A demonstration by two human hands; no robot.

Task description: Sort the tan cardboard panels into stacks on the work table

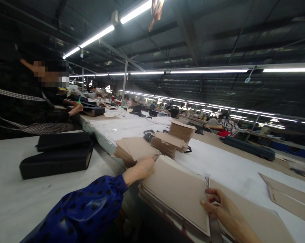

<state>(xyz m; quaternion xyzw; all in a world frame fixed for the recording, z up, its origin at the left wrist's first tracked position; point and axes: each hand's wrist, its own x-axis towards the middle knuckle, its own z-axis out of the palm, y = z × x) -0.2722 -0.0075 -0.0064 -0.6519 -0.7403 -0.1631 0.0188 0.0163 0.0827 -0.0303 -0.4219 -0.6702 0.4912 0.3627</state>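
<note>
A tan board point(177, 189) lies on top of an uneven stack in front of me. My left hand point(143, 168), below a shiny blue dotted sleeve, is closed at its far left corner; its fingertips are partly hidden. At the board's right edge, my right hand point(215, 204) pinches with thumb and fingers beside a narrow dark strip point(214, 229). To the right of that strip lies another wide tan panel point(248, 206). Just beyond my left hand, a smaller pile of tan cardboard pieces point(137, 147) sits at the table edge.
Taller stacks of tan pieces point(181, 132) stand farther back on the white table point(205, 155). Two folded tan panels point(294, 195) lie at right. Black covered cases point(57, 162) rest on the left table. A co-worker point(23, 101) sits at left, hands on a dark case.
</note>
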